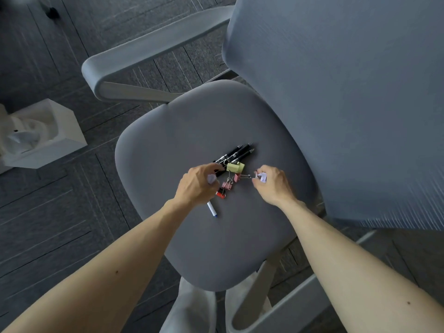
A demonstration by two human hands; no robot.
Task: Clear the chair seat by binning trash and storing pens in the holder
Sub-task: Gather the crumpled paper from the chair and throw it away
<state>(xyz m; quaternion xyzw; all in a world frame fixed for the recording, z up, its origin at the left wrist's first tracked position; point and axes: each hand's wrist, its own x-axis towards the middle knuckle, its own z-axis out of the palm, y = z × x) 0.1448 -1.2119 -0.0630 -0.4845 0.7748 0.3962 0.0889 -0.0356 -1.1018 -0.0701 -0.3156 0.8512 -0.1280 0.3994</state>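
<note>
On the grey chair seat (197, 131) lie three black pens (237, 152) side by side, pointing up-right. Below them sit a yellow-green binder clip (235, 167), pink binder clips (227, 186) and a red one (220, 194). A white marker with a blue tip (212, 209) lies under my left wrist. My left hand (198, 186) is curled around a crumpled white paper ball (211, 179). My right hand (271, 185) grips another crumpled paper ball (262, 176) just right of the clips.
A white square bin (60, 121) with crumpled paper inside stands on the dark carpet to the left. The chair's backrest (348, 104) rises at the right, its left armrest (144, 49) spans the top, and the right armrest (288, 306) lies low.
</note>
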